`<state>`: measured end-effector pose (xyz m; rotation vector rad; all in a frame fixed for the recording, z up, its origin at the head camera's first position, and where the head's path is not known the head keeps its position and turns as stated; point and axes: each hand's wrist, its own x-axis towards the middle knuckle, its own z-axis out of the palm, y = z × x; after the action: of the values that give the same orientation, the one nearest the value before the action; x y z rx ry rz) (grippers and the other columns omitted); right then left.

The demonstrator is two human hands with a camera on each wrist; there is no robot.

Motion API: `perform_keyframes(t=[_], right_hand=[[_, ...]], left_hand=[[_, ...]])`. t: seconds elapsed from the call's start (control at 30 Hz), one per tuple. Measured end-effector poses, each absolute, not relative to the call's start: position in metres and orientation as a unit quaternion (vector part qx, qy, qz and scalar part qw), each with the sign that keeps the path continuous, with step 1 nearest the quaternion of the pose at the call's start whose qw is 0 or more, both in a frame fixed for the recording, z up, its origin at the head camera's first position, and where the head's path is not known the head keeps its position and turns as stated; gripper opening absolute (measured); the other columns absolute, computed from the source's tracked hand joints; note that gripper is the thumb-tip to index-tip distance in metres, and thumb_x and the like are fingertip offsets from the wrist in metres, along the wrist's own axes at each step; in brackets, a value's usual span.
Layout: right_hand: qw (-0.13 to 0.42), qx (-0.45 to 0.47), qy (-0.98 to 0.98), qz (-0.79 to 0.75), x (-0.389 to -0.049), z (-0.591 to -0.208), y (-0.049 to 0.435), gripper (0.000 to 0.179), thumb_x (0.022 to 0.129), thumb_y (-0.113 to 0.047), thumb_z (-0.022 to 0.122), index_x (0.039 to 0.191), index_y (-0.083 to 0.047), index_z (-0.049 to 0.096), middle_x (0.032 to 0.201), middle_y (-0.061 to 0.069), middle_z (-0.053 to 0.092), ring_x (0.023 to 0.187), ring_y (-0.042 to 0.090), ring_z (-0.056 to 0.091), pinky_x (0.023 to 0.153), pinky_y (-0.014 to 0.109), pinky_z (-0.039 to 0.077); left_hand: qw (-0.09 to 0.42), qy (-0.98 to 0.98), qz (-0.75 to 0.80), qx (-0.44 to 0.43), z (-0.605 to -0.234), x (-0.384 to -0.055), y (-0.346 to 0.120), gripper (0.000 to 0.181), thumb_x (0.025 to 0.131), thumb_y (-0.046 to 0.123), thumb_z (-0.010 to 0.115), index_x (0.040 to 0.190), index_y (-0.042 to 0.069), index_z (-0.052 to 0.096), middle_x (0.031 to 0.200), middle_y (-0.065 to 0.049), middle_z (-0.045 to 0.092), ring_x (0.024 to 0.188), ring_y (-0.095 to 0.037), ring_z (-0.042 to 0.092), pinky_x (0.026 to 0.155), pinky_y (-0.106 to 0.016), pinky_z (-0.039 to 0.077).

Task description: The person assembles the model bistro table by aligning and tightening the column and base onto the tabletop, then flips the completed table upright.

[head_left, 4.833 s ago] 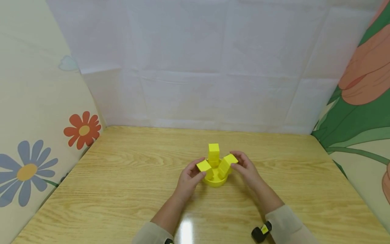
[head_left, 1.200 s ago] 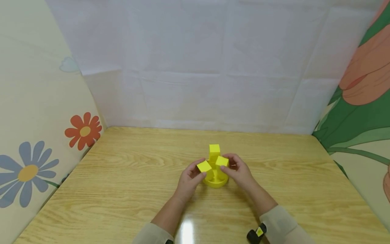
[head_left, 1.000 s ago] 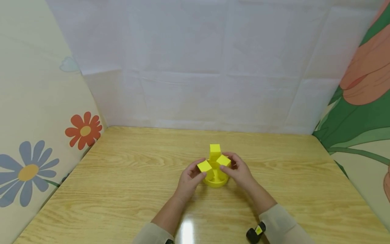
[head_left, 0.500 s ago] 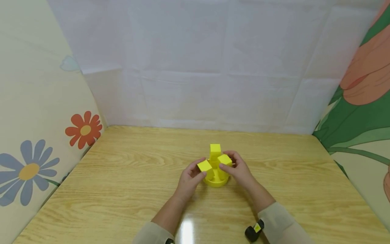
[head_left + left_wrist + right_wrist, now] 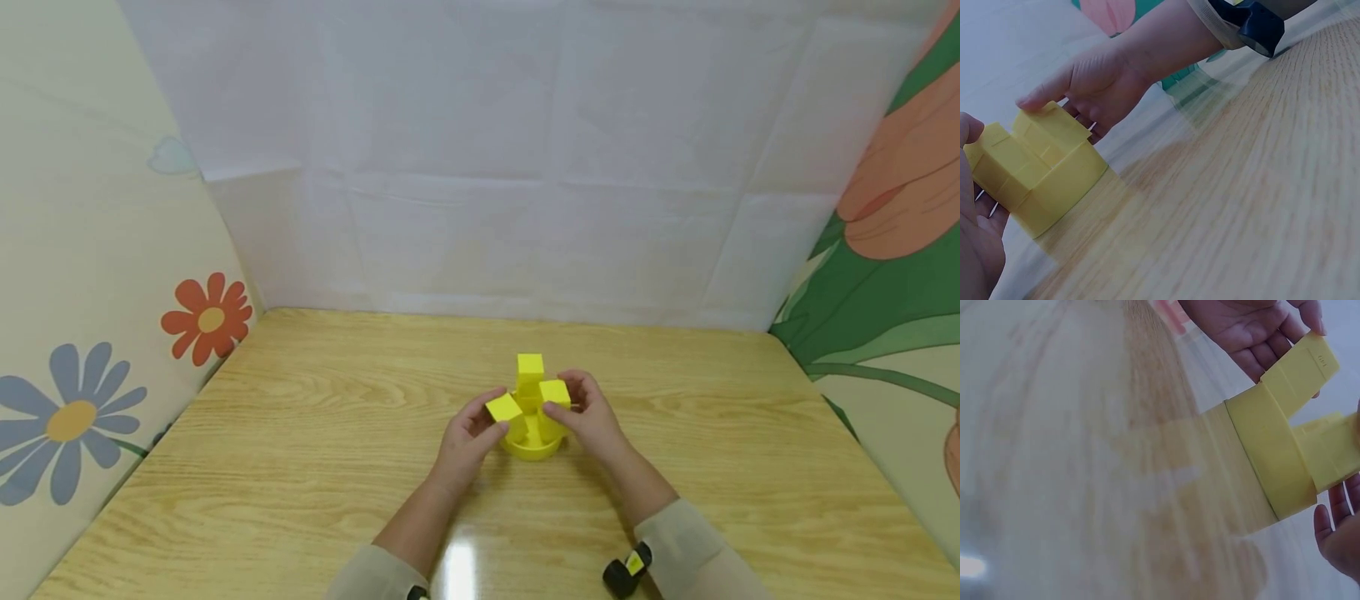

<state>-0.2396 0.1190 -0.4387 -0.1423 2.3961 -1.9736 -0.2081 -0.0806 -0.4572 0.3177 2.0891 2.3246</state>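
A round yellow base (image 5: 531,452) stands on the table with three yellow rectangular blocks rising from it. My left hand (image 5: 461,446) pinches the left block (image 5: 504,408) between thumb and fingers; that block tilts outward. On the other side, my right hand (image 5: 600,425) holds the right block (image 5: 555,392) with its thumb on the near face, the fingers partly hidden behind. The back block (image 5: 529,367) stands upright and untouched. In the right wrist view, the tilted left block (image 5: 1310,372) bears small raised marks, and the base (image 5: 1272,453) sits flat on the tabletop.
The wood-grain table (image 5: 337,417) spreads around the base, with a bright glare spot near its front edge. A white sheet (image 5: 480,167) hangs behind it. Flower-patterned cloth (image 5: 67,250) lines both sides. A black wrist camera (image 5: 622,575) is on the right sleeve.
The right block leaned outward, came inward with my right hand, then shifted slightly right and turned to face more squarely forward. My left hand and the left block have stayed in place.
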Motion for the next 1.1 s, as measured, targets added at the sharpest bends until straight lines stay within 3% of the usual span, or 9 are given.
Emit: perform_keyframes(t=[0.37,0.63,0.83,1.1], right_hand=[[0.008,-0.028,0.749,-0.662,-0.234,-0.440,0.126,0.047,0.090,-0.002,0.067,0.132,-0.004,0.047,0.109,0.004,0.054,0.095,0.013,0.051,0.082,0.018,0.046],[0.032,-0.034,0.765,-0.643,-0.234,-0.441,0.130,0.060,0.090,-0.008,0.069,0.145,-0.011,0.043,0.129,0.013,0.051,0.093,0.014,0.047,0.075,0.018,0.045],[0.044,-0.023,0.778,-0.626,-0.233,-0.441,0.131,0.060,0.090,-0.017,0.071,0.143,-0.016,0.046,0.118,0.010,0.054,0.092,0.015,0.046,0.074,0.021,0.044],[0.031,-0.029,0.755,-0.654,-0.230,-0.441,0.133,0.054,0.090,-0.008,0.068,0.139,-0.007,0.045,0.142,0.014,0.048,0.124,0.023,0.048,0.095,0.023,0.042]], left_hand=[[0.002,0.669,0.737,0.099,-0.457,-0.209,-0.082,0.050,0.089,-0.003,0.058,0.138,-0.005,0.048,0.146,-0.024,0.047,0.133,-0.033,0.047,0.099,-0.016,0.044],[-0.002,0.666,0.739,0.102,-0.458,-0.208,-0.081,0.049,0.089,-0.005,0.057,0.137,-0.006,0.049,0.145,-0.027,0.047,0.133,-0.035,0.047,0.099,-0.016,0.044],[-0.004,0.666,0.739,0.104,-0.457,-0.208,-0.081,0.049,0.089,-0.005,0.057,0.137,-0.006,0.049,0.144,-0.028,0.047,0.133,-0.034,0.047,0.099,-0.016,0.045],[0.000,0.665,0.740,0.100,-0.457,-0.209,-0.081,0.050,0.089,-0.005,0.058,0.138,-0.006,0.049,0.145,-0.026,0.048,0.133,-0.034,0.047,0.098,-0.016,0.045]])
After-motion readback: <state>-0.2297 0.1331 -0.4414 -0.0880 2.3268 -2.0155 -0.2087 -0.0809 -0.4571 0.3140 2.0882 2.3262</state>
